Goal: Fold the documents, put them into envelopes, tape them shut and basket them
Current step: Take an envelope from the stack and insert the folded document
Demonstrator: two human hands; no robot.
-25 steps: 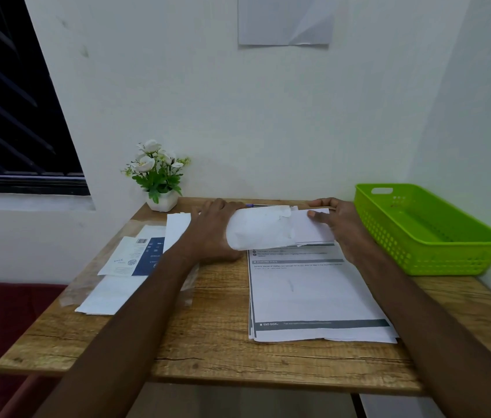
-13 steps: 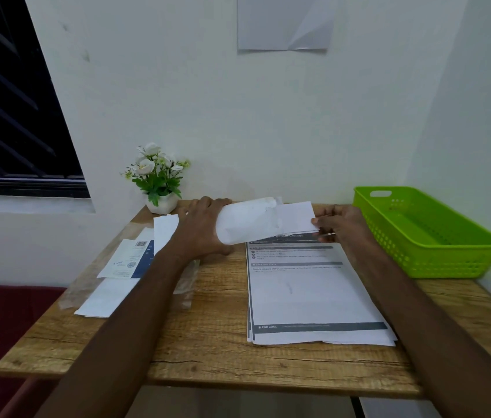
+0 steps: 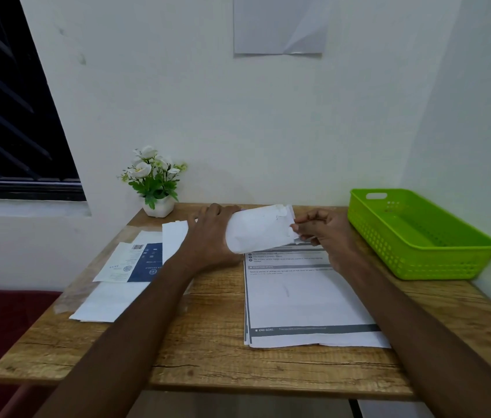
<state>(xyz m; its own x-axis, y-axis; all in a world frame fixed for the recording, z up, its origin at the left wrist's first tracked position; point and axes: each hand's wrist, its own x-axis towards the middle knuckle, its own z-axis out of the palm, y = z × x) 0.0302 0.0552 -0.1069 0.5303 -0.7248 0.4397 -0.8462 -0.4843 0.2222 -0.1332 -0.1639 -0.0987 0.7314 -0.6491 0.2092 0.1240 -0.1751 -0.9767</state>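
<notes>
Head view. The left hand (image 3: 208, 236) grips one end of a white envelope (image 3: 258, 232), fingers wrapped over its far edge. The envelope is held raised above the wooden table (image 3: 208, 327), over the top edge of the document stack (image 3: 304, 297). The right hand (image 3: 325, 233) pinches the envelope's other end between thumb and fingertips; a folded sheet appears to protrude there, though the edge is too blurred to confirm. The document stack lies flat at table centre, printed side up. The green basket (image 3: 419, 236) sits at the table's right rear corner, near the right hand but apart from it. Spare envelopes (image 3: 111, 300) and a blue-and-white leaflet (image 3: 135, 262) lie at the left. A potted flower (image 3: 155, 182) stands against the wall.
</notes>
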